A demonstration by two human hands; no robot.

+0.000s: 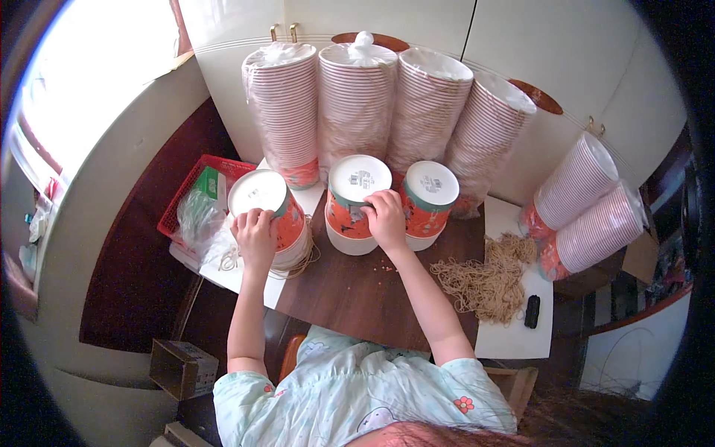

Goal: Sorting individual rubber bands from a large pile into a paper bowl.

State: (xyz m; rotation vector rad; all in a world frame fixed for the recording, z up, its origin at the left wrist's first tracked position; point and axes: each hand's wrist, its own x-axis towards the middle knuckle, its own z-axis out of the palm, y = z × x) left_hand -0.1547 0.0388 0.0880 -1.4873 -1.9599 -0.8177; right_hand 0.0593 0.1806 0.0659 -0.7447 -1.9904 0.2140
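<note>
Three paper buckets stand upside down on the table, orange with a green band and a white base facing up. My left hand [255,232], fingers curled, grips the near edge of the left paper bucket [287,228]. Loose tan string [311,257] lies around that bucket's lower part. My right hand [386,220] has its fingers closed at the right edge of the middle paper bucket [345,220], with the fingertips partly hidden. Just right of this hand is the right paper bucket [426,217], apparently untouched. Small orange crumbs lie on the tabletop near the middle bucket.
Tall plastic-wrapped stacks of paper buckets [357,104] line the back; two more stacks [577,182] lean at right. A heap of tan string [488,279] and a small black object [532,311] lie on the table's right. A red basket [175,197] stands left, a cardboard box [182,369] below.
</note>
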